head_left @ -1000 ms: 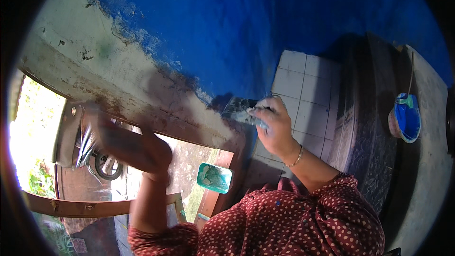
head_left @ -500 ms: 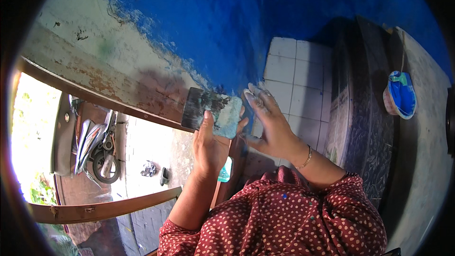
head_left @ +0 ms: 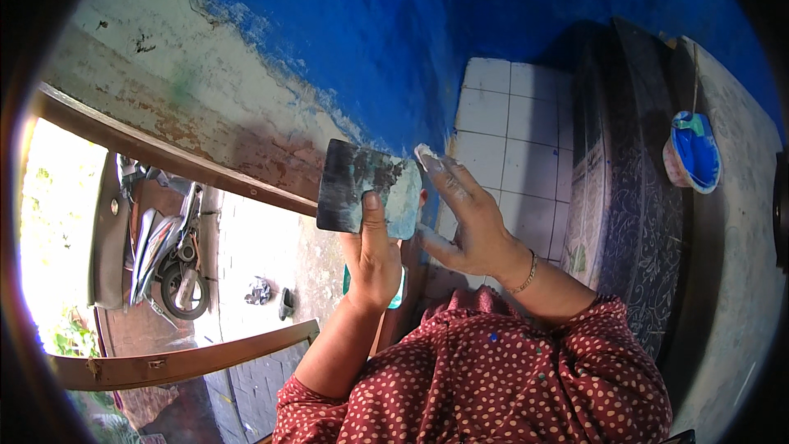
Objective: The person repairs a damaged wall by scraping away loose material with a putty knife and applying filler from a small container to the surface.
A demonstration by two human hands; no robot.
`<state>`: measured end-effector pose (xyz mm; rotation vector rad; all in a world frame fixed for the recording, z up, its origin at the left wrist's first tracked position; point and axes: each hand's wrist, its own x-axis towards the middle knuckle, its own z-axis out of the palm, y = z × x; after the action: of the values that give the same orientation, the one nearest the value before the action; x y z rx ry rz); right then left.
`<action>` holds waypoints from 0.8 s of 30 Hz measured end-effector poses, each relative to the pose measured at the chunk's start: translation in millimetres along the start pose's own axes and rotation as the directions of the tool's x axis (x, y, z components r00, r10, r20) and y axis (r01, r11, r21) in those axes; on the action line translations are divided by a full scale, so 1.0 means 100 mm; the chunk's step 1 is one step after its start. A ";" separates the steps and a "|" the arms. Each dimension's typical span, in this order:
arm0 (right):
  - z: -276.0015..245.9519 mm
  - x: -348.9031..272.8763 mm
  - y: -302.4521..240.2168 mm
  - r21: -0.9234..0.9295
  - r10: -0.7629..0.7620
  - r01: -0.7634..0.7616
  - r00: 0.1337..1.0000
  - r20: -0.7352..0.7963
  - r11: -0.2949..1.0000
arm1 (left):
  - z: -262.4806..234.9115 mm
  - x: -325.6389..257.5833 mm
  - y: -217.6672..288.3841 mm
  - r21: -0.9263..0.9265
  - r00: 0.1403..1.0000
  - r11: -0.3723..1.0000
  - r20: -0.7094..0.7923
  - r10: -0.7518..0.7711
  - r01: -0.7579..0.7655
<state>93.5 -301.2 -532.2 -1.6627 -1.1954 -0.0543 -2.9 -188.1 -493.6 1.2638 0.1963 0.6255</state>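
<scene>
Diff vs a second ago: left hand [head_left: 371, 256] has come off the window side and up to chest level, now gripping a flat rectangular trowel plate [head_left: 370, 189] from below, thumb laid up its face. Half a second ago both hands were already at the plate; since then the right hand [head_left: 464, 226] has shifted to the plate's right edge and opened up.

Largest to smallest:
- Blue wall [head_left: 394, 41]: fresh blue over pale, flaking plaster, ragged boundary running down toward the plate.
- White tiled panel [head_left: 514, 140] right of the hands.
- Wooden window frame [head_left: 189, 160], worn; parked motorbike [head_left: 168, 255] outside below it.
- Small tub of blue paint [head_left: 692, 152] hanging at far right, well apart from the hands.
- Plate: dark, smeared grey-green, lighter putty patch on its right half; held upright, tilted slightly, in front of the wall's paint edge.
- Right hand: fingers spread, not clamped on anything; white putty blob [head_left: 426, 153] on a raised fingertip, just beside the plate's top right corner.
</scene>
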 end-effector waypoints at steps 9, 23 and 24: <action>0.06 0.03 -0.07 0.173 -0.011 0.009 1.000 0.012 0.985 | -0.01 -0.02 -0.01 0.202 0.994 0.978 -0.079 0.071 -0.054; 0.30 0.15 0.02 0.327 0.019 0.013 0.995 -0.095 0.945 | -0.02 0.19 -0.12 0.172 0.980 0.977 -0.132 0.152 -0.129; 0.31 0.15 0.03 0.336 0.022 0.017 0.994 -0.111 0.942 | -0.01 0.21 -0.11 0.158 0.979 0.976 -0.109 0.170 -0.151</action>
<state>88.1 -267.7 -540.0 -1.3426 -1.0510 0.0546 17.1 -177.8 -499.8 1.3959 0.2470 0.8413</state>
